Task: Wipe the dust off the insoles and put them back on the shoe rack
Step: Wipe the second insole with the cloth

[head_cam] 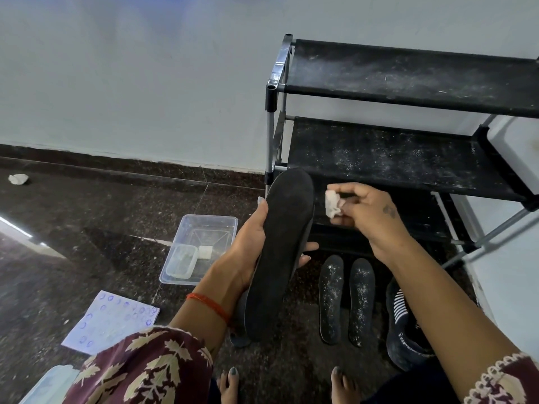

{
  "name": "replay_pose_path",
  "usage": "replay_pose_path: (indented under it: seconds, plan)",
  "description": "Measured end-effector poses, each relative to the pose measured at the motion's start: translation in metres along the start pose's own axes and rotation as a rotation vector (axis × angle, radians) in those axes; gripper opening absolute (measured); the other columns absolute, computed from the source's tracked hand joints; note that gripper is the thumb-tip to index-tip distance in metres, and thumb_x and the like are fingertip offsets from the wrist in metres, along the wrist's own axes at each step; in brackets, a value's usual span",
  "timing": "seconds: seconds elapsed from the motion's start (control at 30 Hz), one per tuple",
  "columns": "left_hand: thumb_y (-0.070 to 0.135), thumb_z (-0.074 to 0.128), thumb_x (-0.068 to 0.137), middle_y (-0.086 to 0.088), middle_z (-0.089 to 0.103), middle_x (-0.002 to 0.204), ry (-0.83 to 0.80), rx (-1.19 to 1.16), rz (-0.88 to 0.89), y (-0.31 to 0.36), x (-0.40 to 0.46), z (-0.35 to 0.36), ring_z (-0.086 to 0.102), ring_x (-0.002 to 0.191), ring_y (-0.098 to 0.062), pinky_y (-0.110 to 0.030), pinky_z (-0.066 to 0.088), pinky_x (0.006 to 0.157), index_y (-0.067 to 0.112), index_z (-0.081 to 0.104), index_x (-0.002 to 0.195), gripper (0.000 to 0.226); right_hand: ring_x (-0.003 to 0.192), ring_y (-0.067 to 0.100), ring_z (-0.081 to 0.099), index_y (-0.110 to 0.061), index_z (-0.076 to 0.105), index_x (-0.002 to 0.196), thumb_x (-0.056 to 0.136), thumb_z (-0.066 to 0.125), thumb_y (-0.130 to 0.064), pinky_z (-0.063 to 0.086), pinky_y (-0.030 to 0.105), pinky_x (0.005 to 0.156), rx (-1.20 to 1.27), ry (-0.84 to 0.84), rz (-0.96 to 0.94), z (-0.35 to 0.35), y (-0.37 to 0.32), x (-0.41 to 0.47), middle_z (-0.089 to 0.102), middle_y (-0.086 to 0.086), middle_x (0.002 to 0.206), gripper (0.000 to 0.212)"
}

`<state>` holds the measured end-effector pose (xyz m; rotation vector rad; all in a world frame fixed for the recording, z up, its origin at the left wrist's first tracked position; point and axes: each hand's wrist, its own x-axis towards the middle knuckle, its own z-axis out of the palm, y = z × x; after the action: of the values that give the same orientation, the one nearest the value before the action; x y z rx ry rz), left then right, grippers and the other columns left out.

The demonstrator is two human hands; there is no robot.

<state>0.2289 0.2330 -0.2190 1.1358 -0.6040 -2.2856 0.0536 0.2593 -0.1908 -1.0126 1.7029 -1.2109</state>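
A dark insole [277,252] stands nearly on end in front of the person, toe up, its lower end hidden behind the left wrist. The left hand [248,243] grips it around the middle, thumb along the left edge and fingertips showing past the right edge. There may be a second insole tucked behind it, since a grey edge shows at the bottom, but the view is too poor to be sure. Just to the right of the toe, not touching it, the right hand [361,208] pinches a small crumpled white wipe [332,207] between thumb and fingers.

Below the right forearm, two more insoles [347,298] lie side by side on the dark speckled floor [87,228], both flecked with white dust. A dark shoe [405,330] with white stripes sits just to their right. Behind them stands the black shoe rack [393,156], its fabric shelves dusty too.

Left of the held insole a clear plastic tub [201,246] rests on the floor with a smaller container and a white square inside. Nearer the person lies a sheet of paper [112,322] with blue marks, and a crumpled white scrap [18,179] sits far left by the wall.
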Motion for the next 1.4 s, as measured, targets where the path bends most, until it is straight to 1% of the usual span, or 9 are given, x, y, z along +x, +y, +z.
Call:
replay_pose_path:
  seconds: [0.17, 0.3, 0.43, 0.57, 0.7, 0.93, 1.13, 1.23, 1.4]
  plan:
    - [0.059, 0.024, 0.095, -0.017, 0.069, 0.109, -0.038, -0.026, -0.007, -0.003, 0.0, -0.002, 0.066, 0.092, -0.04, -0.045, 0.05, 0.076, 0.01, 0.066, 0.111, 0.066, 0.08, 0.01, 0.064, -0.007, 0.068, 0.096, 0.09, 0.052, 0.001, 0.055, 0.017, 0.069, 0.358, -0.012, 0.127, 0.007, -0.007, 0.003, 0.067, 0.007, 0.097, 0.019]
    - [0.048, 0.03, 0.094, -0.018, 0.067, 0.112, -0.104, -0.003, -0.006, -0.005, -0.004, 0.0, 0.067, 0.089, -0.039, -0.051, 0.049, 0.082, 0.013, 0.064, 0.119, 0.055, 0.074, 0.008, 0.062, -0.009, 0.07, 0.091, 0.084, 0.064, -0.006, 0.052, 0.016, 0.066, 0.21, -0.095, 0.115, 0.013, -0.001, 0.004, 0.068, 0.005, 0.088, 0.01]
    - [0.062, 0.028, 0.092, -0.022, 0.058, 0.128, -0.172, -0.022, -0.006, -0.005, -0.004, -0.002, 0.056, 0.111, -0.046, -0.061, 0.04, 0.095, 0.015, 0.058, 0.128, 0.066, 0.074, 0.011, 0.064, -0.01, 0.071, 0.086, 0.081, 0.066, -0.001, 0.051, 0.016, 0.062, 0.135, -0.14, 0.105, 0.014, 0.001, 0.001, 0.07, 0.004, 0.083, 0.011]
    - [0.064, 0.026, 0.092, -0.023, 0.059, 0.126, -0.177, -0.059, -0.004, -0.004, -0.003, -0.003, 0.057, 0.109, -0.042, -0.055, 0.045, 0.09, 0.009, 0.056, 0.129, 0.072, 0.077, 0.008, 0.066, -0.011, 0.071, 0.087, 0.082, 0.065, -0.002, 0.051, 0.015, 0.062, 0.061, -0.228, 0.097, 0.016, 0.0, -0.005, 0.071, 0.002, 0.088, 0.012]
    - [0.056, 0.03, 0.094, -0.021, 0.06, 0.125, -0.159, -0.072, 0.019, -0.002, -0.005, -0.002, 0.058, 0.112, -0.041, -0.05, 0.048, 0.086, 0.008, 0.059, 0.123, 0.063, 0.087, 0.006, 0.064, -0.023, 0.073, 0.091, 0.082, 0.066, -0.011, 0.051, 0.019, 0.077, -0.056, 0.037, -0.183, 0.012, 0.0, -0.002, 0.071, -0.008, 0.091, 0.016]
    - [0.054, 0.027, 0.096, -0.022, 0.064, 0.114, -0.213, -0.061, -0.011, -0.006, -0.005, 0.001, 0.065, 0.092, -0.035, -0.049, 0.045, 0.084, 0.006, 0.063, 0.12, 0.065, 0.081, 0.0, 0.063, -0.023, 0.074, 0.086, 0.078, 0.071, -0.014, 0.047, 0.012, 0.077, -0.356, 0.104, -0.469, 0.035, 0.007, 0.0, 0.071, -0.009, 0.085, 0.012]
    - [0.053, 0.026, 0.096, -0.019, 0.067, 0.097, -0.197, -0.07, -0.012, -0.004, -0.007, -0.001, 0.062, 0.086, -0.032, -0.048, 0.043, 0.084, 0.006, 0.074, 0.097, 0.066, 0.078, -0.009, 0.058, -0.021, 0.074, 0.085, 0.076, 0.072, -0.008, 0.041, 0.003, 0.073, -0.439, -0.105, -0.62, 0.044, 0.003, -0.011, 0.062, -0.018, 0.08, 0.016]
    - [0.053, 0.025, 0.097, -0.02, 0.067, 0.102, -0.165, -0.064, -0.015, -0.004, -0.009, 0.002, 0.066, 0.084, -0.032, -0.046, 0.045, 0.081, 0.006, 0.069, 0.109, 0.065, 0.075, -0.007, 0.056, -0.021, 0.075, 0.082, 0.076, 0.07, -0.006, 0.04, 0.003, 0.069, -0.55, -0.119, -0.584, 0.033, 0.005, -0.007, 0.059, -0.021, 0.078, 0.017]
    - [0.054, 0.025, 0.097, -0.022, 0.062, 0.121, -0.133, -0.018, -0.008, -0.002, -0.009, 0.005, 0.065, 0.095, -0.036, -0.048, 0.048, 0.081, 0.008, 0.057, 0.127, 0.064, 0.082, 0.007, 0.061, -0.015, 0.074, 0.087, 0.079, 0.064, 0.0, 0.045, 0.014, 0.076, -0.539, 0.141, -0.502, 0.025, 0.013, 0.003, 0.068, -0.003, 0.09, 0.02]
